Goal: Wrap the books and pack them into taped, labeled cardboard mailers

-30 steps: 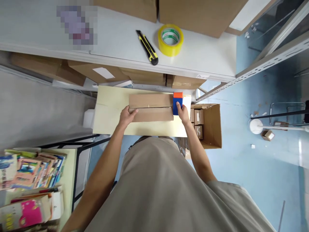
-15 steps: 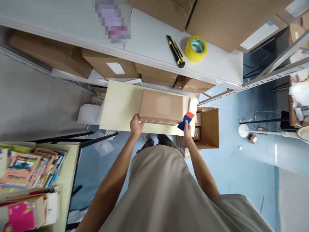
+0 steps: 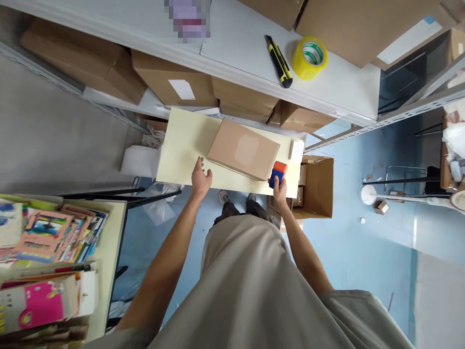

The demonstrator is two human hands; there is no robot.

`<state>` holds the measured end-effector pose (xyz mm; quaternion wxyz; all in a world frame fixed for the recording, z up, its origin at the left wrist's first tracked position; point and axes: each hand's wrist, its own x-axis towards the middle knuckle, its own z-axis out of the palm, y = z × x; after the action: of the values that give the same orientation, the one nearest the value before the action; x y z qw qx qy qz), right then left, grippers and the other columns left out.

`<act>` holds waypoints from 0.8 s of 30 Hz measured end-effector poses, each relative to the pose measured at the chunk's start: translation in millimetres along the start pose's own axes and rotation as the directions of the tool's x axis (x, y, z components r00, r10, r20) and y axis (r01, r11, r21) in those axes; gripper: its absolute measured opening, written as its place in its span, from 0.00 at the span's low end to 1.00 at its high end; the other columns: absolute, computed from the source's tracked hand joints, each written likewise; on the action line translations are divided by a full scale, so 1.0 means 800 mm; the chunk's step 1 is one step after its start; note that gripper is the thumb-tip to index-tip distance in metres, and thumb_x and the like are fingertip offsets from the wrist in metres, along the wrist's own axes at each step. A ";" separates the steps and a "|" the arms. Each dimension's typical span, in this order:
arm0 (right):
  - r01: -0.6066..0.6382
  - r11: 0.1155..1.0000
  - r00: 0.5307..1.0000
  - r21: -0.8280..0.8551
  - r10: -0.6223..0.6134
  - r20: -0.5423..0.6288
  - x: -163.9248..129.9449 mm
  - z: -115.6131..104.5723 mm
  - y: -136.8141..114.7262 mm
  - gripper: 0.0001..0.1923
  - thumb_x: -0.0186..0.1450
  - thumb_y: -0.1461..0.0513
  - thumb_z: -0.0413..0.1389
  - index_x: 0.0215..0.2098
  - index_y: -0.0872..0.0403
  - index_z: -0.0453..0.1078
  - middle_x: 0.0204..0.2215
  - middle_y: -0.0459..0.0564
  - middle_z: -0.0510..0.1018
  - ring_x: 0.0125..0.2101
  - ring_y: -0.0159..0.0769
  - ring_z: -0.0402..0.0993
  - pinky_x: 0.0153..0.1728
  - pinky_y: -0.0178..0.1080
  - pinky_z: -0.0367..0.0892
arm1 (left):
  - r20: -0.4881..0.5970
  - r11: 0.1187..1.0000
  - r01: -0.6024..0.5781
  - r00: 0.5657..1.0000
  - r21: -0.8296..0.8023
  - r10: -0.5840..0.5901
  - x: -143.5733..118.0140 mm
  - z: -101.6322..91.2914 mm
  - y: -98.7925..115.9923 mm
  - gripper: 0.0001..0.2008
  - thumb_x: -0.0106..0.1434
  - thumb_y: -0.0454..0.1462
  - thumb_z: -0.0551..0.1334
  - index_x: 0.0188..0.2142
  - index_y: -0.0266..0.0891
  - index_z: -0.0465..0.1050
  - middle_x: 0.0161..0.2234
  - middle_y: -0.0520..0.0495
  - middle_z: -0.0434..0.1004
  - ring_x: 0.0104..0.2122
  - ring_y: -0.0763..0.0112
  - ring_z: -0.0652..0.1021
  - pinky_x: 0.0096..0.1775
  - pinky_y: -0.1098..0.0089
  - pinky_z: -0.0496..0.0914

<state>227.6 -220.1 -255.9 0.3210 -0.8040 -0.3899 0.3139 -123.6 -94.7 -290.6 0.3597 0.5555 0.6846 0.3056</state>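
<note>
Nearest the camera, the right hand [image 3: 279,190] is wrapped around a blue-and-orange tape dispenser [image 3: 276,174] at the near right corner of the flat cardboard box [image 3: 244,148]. 1 second ago that dispenser sat on top of the box at the right end of its centre seam, with both flaps facing up; half a second ago it was tilted off the near edge. Now it stands upright against the box's corner, clamped in the fingers.

The left hand [image 3: 201,175] has changed more — 1 second ago it pressed on the left end of the box, half a second ago it gripped the near edge, and now it is off the box, fingers spread wide and holding nothing, just beside the near left corner.

The box itself has been turned over: the seam is out of sight and a plain face with a pale patch shows. It also lies skewed on the pale yellow tabletop [image 3: 181,145], no longer square to the edge. By my reading, the seam side is finished with and the other face is up for work.

Further off, an open carton [image 3: 321,186] sits on the blue floor to the right. On the white shelf [image 3: 236,53] beyond lie a yellow-and-black utility knife [image 3: 278,61] and a yellow tape roll [image 3: 309,57] — in the same arrangement across all 3 moments.
</note>
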 end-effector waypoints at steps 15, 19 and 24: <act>0.795 0.495 0.595 -0.352 -0.522 0.611 0.010 -0.157 0.083 0.33 0.86 0.40 0.42 0.60 0.60 0.70 0.48 0.72 0.84 0.53 0.62 0.84 0.57 0.63 0.81 | 0.218 0.778 -0.623 0.751 -0.081 0.623 -0.222 0.118 0.201 0.24 0.80 0.48 0.68 0.70 0.46 0.77 0.62 0.36 0.85 0.64 0.46 0.82 0.68 0.43 0.77; 0.853 0.431 0.506 -0.296 -0.538 0.674 0.029 -0.192 0.111 0.33 0.86 0.42 0.45 0.65 0.62 0.70 0.53 0.74 0.85 0.57 0.63 0.83 0.62 0.64 0.80 | 0.251 0.848 -0.527 0.814 -0.060 0.523 -0.253 0.138 0.217 0.25 0.78 0.46 0.66 0.71 0.47 0.77 0.65 0.36 0.83 0.66 0.44 0.80 0.71 0.42 0.75; 0.897 0.386 0.410 -0.214 -0.548 0.729 0.039 -0.214 0.129 0.35 0.86 0.42 0.45 0.67 0.64 0.72 0.55 0.76 0.85 0.62 0.65 0.81 0.65 0.67 0.77 | 0.261 0.887 -0.461 0.855 -0.019 0.449 -0.272 0.154 0.223 0.24 0.78 0.41 0.64 0.71 0.48 0.78 0.66 0.38 0.82 0.67 0.46 0.79 0.73 0.43 0.73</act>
<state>417.0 -291.3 -240.3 0.0389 -0.4571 -0.8640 0.2075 102.2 -270.9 -179.4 0.3509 0.7441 0.4877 0.2921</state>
